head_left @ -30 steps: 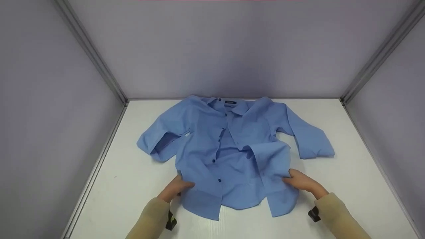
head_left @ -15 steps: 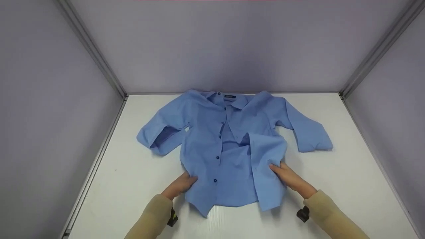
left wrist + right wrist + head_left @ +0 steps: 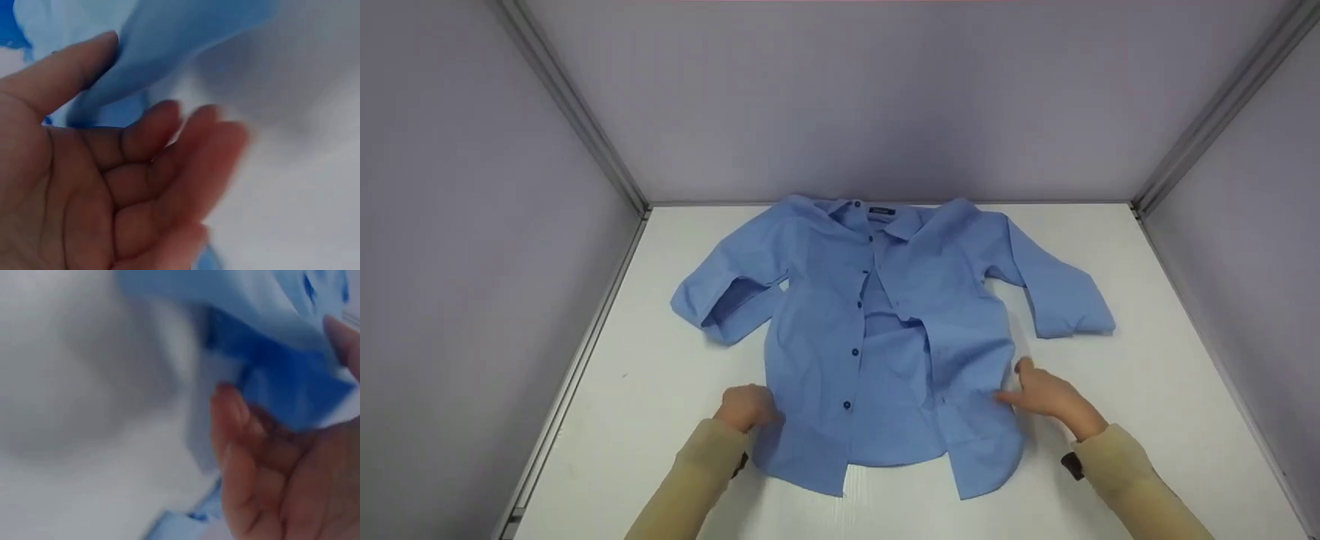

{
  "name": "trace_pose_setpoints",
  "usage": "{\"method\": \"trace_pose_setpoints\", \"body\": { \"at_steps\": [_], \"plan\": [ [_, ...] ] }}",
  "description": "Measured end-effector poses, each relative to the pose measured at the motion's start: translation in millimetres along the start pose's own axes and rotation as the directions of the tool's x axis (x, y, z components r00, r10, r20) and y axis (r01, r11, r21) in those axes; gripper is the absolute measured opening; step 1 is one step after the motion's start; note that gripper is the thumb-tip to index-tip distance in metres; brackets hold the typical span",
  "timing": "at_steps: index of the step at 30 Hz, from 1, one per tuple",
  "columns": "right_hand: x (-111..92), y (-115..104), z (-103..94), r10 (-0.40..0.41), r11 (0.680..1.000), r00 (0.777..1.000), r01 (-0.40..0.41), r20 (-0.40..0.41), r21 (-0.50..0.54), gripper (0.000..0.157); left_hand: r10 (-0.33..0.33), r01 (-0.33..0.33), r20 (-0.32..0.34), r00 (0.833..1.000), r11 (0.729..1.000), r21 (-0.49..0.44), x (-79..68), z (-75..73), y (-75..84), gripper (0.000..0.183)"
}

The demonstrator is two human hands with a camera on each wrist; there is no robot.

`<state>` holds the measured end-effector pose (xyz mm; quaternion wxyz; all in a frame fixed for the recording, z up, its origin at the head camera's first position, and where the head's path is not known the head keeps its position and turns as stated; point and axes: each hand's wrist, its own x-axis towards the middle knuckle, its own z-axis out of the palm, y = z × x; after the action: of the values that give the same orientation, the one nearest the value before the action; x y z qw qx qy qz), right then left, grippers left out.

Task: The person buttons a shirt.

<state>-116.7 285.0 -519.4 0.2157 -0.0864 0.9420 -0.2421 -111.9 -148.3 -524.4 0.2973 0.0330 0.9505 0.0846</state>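
A blue button-up shirt (image 3: 814, 322) lies front up on the white table, collar toward the back wall, its front parted below the chest. Dark buttons run down the left front panel. My left hand (image 3: 748, 407) is at the shirt's lower left side edge. In the left wrist view, the thumb (image 3: 93, 56) touches the cloth while the other fingers, loosely bent, hold nothing. On the opposite side edge, my right hand (image 3: 1046, 394) has its thumb over the cloth. The right wrist view shows loose cloth between the thumb and the relaxed fingers (image 3: 239, 484), not pinched.
Both sleeves (image 3: 1065, 300) spread out sideways; the left sleeve's lower part is bent back toward the body. Grey panels (image 3: 885, 105) wall in the white table (image 3: 645, 420) at the back and both sides, with metal strips along the corners.
Both hands first gripped the side edges and lifted the lower shirt, drawing the sides inward. Now the hands have moved apart and loosened, and the front panels and hem have settled flatter.
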Motion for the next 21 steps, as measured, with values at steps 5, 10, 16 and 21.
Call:
{"method": "trace_pose_setpoints", "body": {
  "at_steps": [5, 10, 16, 21],
  "plan": [
    [7, -29, -11.3, -0.093, 0.995, 0.969, 0.081, -0.23, -0.061, 0.042, 0.056, -0.052, -0.145, 0.988, 0.998, 0.033, 11.5, -15.1, 23.6, 0.029],
    [30, -57, 0.3, -0.234, 0.97, 0.959, 0.218, -0.159, -0.112, 0.034, 0.204, -0.207, -0.171, 0.964, 0.978, 0.003, 24.0, -12.4, 61.2, 0.026],
    [52, -73, 29.6, -0.183, 0.932, 0.976, 0.133, -0.12, -0.338, 0.048, 0.278, -0.276, -0.046, 0.959, 0.96, 0.053, 40.3, 10.4, 89.5, 0.044],
    [61, -78, 47.8, -0.285, 0.859, 0.912, 0.105, -0.297, -0.502, 0.034, 0.301, -0.294, -0.032, 0.953, 0.945, 0.141, 51.0, 23.3, 95.1, 0.035]
  ]
}}
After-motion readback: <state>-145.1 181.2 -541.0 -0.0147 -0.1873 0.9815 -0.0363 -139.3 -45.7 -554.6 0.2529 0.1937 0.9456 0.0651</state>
